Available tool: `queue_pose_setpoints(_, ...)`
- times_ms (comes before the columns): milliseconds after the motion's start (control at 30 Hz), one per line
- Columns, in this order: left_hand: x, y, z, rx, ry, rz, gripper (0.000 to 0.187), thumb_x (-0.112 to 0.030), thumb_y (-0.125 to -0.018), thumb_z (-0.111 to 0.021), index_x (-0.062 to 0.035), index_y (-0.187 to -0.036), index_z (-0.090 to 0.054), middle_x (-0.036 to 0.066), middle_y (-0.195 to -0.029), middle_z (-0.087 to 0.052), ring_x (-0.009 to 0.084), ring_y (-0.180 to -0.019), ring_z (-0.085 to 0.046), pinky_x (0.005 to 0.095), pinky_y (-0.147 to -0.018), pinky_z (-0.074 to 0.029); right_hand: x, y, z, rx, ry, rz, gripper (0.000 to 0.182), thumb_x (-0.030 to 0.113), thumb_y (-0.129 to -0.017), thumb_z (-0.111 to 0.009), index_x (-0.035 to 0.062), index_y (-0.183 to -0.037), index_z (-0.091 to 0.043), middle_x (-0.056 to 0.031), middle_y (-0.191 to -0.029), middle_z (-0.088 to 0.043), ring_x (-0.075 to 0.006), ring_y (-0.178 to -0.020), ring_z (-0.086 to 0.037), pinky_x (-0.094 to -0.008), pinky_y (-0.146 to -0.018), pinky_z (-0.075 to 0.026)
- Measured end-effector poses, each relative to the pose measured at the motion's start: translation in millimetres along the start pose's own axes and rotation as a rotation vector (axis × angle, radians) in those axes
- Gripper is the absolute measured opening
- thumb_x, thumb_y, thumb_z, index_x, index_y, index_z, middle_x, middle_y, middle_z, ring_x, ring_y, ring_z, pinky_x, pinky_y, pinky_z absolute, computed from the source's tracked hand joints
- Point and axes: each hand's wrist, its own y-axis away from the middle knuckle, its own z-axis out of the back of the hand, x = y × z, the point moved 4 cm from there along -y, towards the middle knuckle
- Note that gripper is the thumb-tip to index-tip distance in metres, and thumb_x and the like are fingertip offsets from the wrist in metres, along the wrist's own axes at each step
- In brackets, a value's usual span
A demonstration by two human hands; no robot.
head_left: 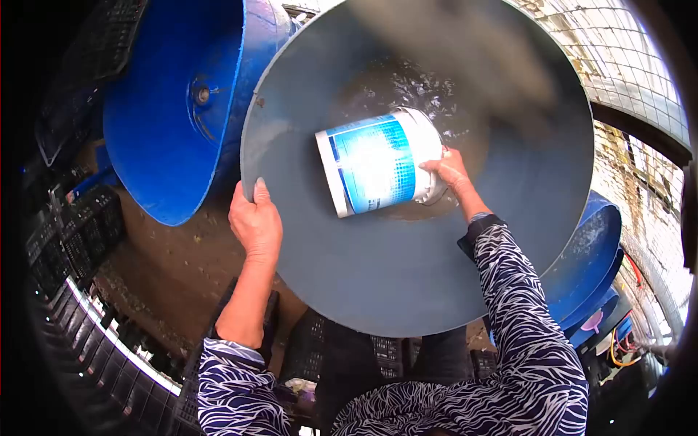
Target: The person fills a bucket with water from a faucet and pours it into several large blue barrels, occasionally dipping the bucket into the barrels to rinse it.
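Note:
A wide grey tub [378,291] fills the middle of the view, with some murky water [414,87] at its bottom. My left hand [256,221] grips the tub's left rim, thumb on the inner side. Inside the tub, a white bucket with a blue label [374,163] lies tipped on its side, its rim toward the right. My right hand [448,168] is closed on the bucket at that rim, by the handle. A blurred greyish shape [472,58] crosses the upper part of the tub; I cannot make out what it is.
A large blue tub [160,131] stands tilted at the upper left. Another blue container [589,254] is at the right, near a wire mesh wall [632,65]. Black crates [80,225] stand at the left, beside brown ground [174,261].

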Motion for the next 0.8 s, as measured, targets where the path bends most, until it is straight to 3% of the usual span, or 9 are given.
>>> queue_pose_setpoints(167, 4.6, -2.0, -1.3, -0.014, 0.013, 0.021, 0.023, -0.019, -0.088, -0.055, -0.0021, -0.102, -0.061, 0.016, -0.088, -0.066, 0.0313, -0.079, -0.063, 0.0399, -0.072, -0.048, 31.0, -10.4, 8.9, -0.141, 0.564, 0.069, 0.048, 0.016, -0.06, -0.077, -0.0003, -0.102, -0.062, -0.0125, -0.092, -0.067, -0.0217, -0.085, -0.065, -0.0325, -0.079, -0.05)
queue_pose_setpoints(200, 4.5, -2.3, -1.0, -0.013, 0.016, 0.027, 0.023, -0.019, -0.088, -0.055, -0.0023, -0.102, -0.062, 0.015, -0.089, -0.067, 0.0308, -0.08, -0.064, 0.0398, -0.072, -0.048, 42.4, -7.6, 14.4, -0.208, 0.677, 0.087, 0.05, 0.023, -0.057, -0.079, 0.0037, -0.1, -0.063, -0.015, -0.093, -0.067, -0.0257, -0.087, -0.065, -0.035, -0.081, -0.05)
queue_pose_setpoints(333, 1.6, -2.1, -2.0, -0.029, 0.002, 0.005, 0.023, -0.02, -0.088, -0.055, -0.0023, -0.101, -0.062, 0.015, -0.088, -0.066, 0.0315, -0.079, -0.064, 0.0402, -0.072, -0.048, 60.2, -7.0, 44.1, -0.314, 0.856, 0.131, 0.048, 0.026, -0.056, -0.078, 0.0062, -0.095, -0.059, -0.0155, -0.091, -0.065, -0.031, -0.09, -0.063, -0.0391, -0.08, -0.049)
queue_pose_setpoints(367, 3.6, -2.7, -2.8, -0.028, 0.001, -0.006, 0.023, -0.02, -0.087, -0.055, -0.0023, -0.101, -0.062, 0.015, -0.088, -0.066, 0.032, -0.08, -0.064, 0.0404, -0.072, -0.048, 61.7, -8.5, 52.3, -0.271, 0.879, 0.126, 0.052, 0.028, -0.058, -0.079, 0.008, -0.101, -0.059, -0.0149, -0.097, -0.065, -0.032, -0.095, -0.062, -0.0419, -0.082, -0.049)
queue_pose_setpoints(567, 7.9, -5.4, 0.2, -0.005, -0.101, 0.085, 0.025, -0.027, -0.087, -0.055, -0.0055, -0.097, -0.062, 0.016, -0.089, -0.066, 0.0365, -0.084, -0.062, 0.0447, -0.073, -0.048, 97.6, 27.5, 54.8, -0.355, 0.956, 0.123, 0.044, 0.021, -0.059, -0.075, 0.0083, -0.099, -0.062, -0.0174, -0.095, -0.065, -0.0337, -0.094, -0.061, -0.0428, -0.081, -0.048)
queue_pose_setpoints(600, 11.3, -6.6, -2.1, -0.015, -0.125, 0.094, 0.025, -0.028, -0.087, -0.055, -0.0059, -0.098, -0.061, 0.017, -0.089, -0.066, 0.0367, -0.085, -0.062, 0.0456, -0.074, -0.048, 109.2, 41.3, 50.9, -0.356, 0.981, 0.188, 0.036, 0.017, -0.064, -0.068, 0.0077, -0.098, -0.062, -0.0195, -0.092, -0.065, -0.0364, -0.091, -0.061, -0.0446, -0.08, -0.048)
queue_pose_setpoints(800, -9.0, -1.6, 9.0, 0.091, -0.166, 0.187, 0.022, -0.028, -0.088, -0.052, -0.0106, -0.101, -0.059, 0.012, -0.098, -0.062, 0.0363, -0.09, -0.06, 0.0473, -0.076, -0.047, 155.4, 123.8, 44.2, -0.355, 1.261, 0.393, 0.024, 0.016, -0.064, -0.063, 0.0057, -0.085, -0.058, -0.02, -0.079, -0.063, -0.0373, -0.078, -0.062, -0.045, -0.071, -0.048)
